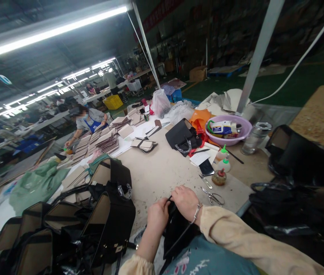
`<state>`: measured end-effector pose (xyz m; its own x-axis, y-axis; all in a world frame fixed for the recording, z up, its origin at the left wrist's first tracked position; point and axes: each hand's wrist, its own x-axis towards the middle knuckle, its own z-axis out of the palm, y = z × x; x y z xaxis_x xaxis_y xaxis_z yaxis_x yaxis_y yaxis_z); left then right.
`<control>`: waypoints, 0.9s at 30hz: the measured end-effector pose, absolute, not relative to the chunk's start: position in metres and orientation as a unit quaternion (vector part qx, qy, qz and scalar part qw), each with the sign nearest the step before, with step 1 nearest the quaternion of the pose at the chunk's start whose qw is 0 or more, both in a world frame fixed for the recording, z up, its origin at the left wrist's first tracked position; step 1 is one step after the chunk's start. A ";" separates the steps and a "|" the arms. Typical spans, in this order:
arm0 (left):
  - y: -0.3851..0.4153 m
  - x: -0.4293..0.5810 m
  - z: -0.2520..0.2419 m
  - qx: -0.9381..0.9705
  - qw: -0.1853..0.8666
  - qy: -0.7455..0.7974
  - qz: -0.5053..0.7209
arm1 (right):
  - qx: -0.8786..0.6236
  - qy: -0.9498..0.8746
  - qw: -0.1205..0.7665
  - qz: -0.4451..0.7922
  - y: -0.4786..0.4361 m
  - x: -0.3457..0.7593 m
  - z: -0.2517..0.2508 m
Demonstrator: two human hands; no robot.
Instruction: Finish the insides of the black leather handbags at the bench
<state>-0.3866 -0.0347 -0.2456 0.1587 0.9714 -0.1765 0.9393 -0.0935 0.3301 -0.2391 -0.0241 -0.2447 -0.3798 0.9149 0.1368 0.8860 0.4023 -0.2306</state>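
In the head view, my left hand (157, 217) and my right hand (185, 201) meet at the table's near edge. Fingers of both are closed on the upper edge of a soft black bag piece (174, 229), which hangs down over my lap. Its full shape is hidden by my hands and arms. Close to the right hand lie scissors (215, 198) and small thread snips (206, 181). Just beyond them stands a brown glue bottle (219, 177) with a red top. To the left, several black handbags (118, 214) with tan insides are crowded together.
Further up the table are a phone (206, 167), green-capped bottles (224, 165), a black bag (181, 135), a purple basin (246, 133) and a glass jar (256, 139). Stacked tan panels (106, 142) lie near a co-worker (89, 120). More black bags (302, 160) are at right.
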 end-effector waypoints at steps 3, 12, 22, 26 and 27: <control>-0.031 -0.386 -0.250 0.740 0.199 0.639 0.069 | -0.540 -0.831 0.119 0.067 -0.026 -0.234 -0.239; -0.032 -0.388 -0.252 0.728 0.226 0.640 0.092 | -0.567 -0.813 0.119 0.060 -0.024 -0.231 -0.241; -0.031 -0.387 -0.252 0.721 0.238 0.646 0.078 | -0.569 -0.810 0.130 0.056 -0.024 -0.230 -0.240; -0.031 -0.387 -0.251 0.724 0.239 0.641 0.086 | -0.571 -0.809 0.133 0.049 -0.024 -0.230 -0.242; -0.031 -0.387 -0.251 0.727 0.239 0.638 0.090 | -0.572 -0.808 0.135 0.049 -0.024 -0.230 -0.242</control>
<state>-0.3874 -0.0312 -0.2515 0.1709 0.9697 -0.1746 0.8836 -0.0724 0.4627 -0.2296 -0.0239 -0.2422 -0.3097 0.9369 0.1622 0.9104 0.3414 -0.2337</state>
